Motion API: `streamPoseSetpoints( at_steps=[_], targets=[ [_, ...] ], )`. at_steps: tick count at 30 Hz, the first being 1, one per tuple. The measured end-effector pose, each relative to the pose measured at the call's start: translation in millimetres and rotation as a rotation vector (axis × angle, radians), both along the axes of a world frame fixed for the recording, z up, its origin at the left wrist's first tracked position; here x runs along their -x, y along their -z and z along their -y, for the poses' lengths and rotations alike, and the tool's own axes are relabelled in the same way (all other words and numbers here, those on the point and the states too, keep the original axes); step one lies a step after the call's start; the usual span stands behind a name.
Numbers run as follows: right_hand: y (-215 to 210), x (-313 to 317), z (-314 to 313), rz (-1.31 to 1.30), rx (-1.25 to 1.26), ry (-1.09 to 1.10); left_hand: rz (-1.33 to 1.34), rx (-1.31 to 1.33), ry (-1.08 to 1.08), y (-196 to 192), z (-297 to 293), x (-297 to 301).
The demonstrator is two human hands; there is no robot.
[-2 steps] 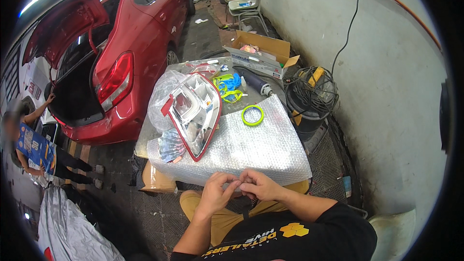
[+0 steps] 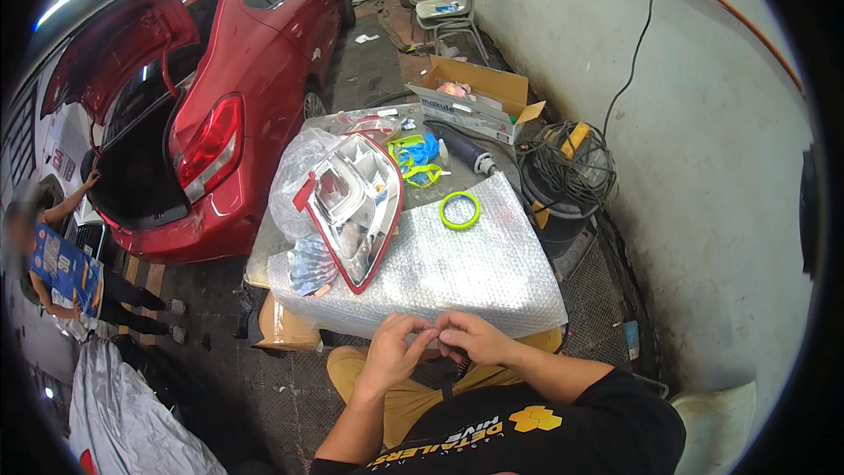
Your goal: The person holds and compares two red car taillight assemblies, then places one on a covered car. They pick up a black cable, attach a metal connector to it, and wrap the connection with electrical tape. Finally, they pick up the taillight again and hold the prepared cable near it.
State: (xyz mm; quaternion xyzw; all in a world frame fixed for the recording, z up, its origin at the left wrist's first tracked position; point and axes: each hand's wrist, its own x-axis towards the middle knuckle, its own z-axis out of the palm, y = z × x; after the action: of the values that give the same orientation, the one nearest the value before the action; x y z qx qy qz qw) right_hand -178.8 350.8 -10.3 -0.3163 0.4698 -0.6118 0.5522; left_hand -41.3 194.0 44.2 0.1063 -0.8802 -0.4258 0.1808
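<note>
My left hand [image 2: 396, 350] and my right hand [image 2: 476, 339] meet at the near edge of the table, in front of my lap. The fingertips of both are pinched together and nearly touching; whatever lies between them is too small to make out. Just beyond, a silver bubble-wrap sheet [image 2: 475, 277] covers the near part of the table. On its left side rests a car tail-light housing [image 2: 353, 204] with a red rim and grey-white inside. A lime-green roll of tape [image 2: 460, 227] lies flat on the sheet, and a blue-grey patterned cloth [image 2: 312, 266] lies by the housing.
Clear plastic wrapping [image 2: 288, 178], a blue-and-lime item [image 2: 418, 157] and a dark cylindrical power tool [image 2: 459, 148] lie farther back. Behind stands an open cardboard box [image 2: 492, 85]. Coiled cable [image 2: 576, 167] tops a black drum at right. Left, a person [image 2: 66, 255] stands by a red car [image 2: 272, 79].
The fingers of my right hand have shifted very slightly at the pinch. Everything else looks the same.
</note>
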Motion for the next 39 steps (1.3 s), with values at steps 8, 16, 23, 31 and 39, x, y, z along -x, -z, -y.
streamPoseSetpoints(
  at_steps=[8, 16, 23, 31, 39],
  targets=[
    [4, -4, -2, -0.045, 0.010, 0.033, -0.012, 0.041, 0.018, 3, -1, 0],
    [4, -6, -5, -0.121, -0.010, 0.072, -0.041, 0.088, 0.002, 1, -5, -1],
    [17, -8, -4, -0.106, 0.072, 0.060, -0.027, 0.084, 0.001, 4, -6, -5],
    [10, -8, -8, -0.143, 0.037, 0.056, -0.005, 0.079, -0.017, 6, -13, 0],
    [16, -3, -10, -0.102, 0.047, 0.009, 0.021, 0.079, 0.003, 3, -17, 5]
  ],
)
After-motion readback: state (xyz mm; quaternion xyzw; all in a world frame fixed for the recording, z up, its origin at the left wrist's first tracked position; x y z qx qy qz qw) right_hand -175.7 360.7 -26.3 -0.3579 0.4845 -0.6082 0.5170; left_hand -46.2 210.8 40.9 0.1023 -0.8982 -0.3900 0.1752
